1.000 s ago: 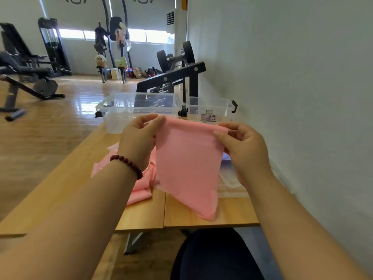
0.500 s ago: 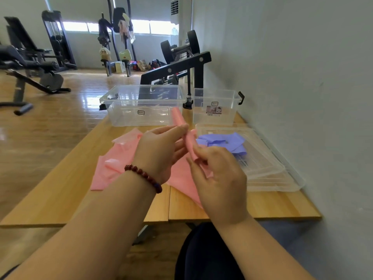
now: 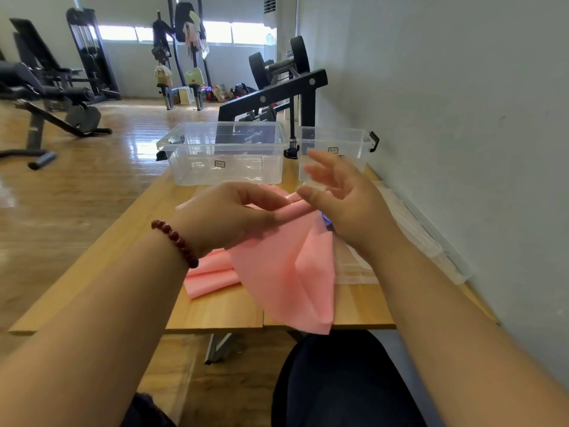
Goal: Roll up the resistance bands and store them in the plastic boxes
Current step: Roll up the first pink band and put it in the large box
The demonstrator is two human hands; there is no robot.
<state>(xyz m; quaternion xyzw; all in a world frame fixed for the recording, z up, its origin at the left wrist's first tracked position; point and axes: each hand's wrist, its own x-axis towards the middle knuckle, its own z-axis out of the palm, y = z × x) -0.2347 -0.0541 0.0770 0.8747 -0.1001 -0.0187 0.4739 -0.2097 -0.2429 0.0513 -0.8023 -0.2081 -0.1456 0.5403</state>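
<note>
A pink band [image 3: 283,266], top edge rolled in the left hand [image 3: 228,217], drapes below it; a wide clear box [image 3: 221,171] and a small clear box [image 3: 335,138] stand beyond.

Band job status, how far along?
Done: nothing yet; no band shows in the large box or the small box. In hand: left hand grips the rolled top of a pink band, most hanging loose; right hand open beside it. Left: finish rolling, roll the second pink band, box them.
</note>
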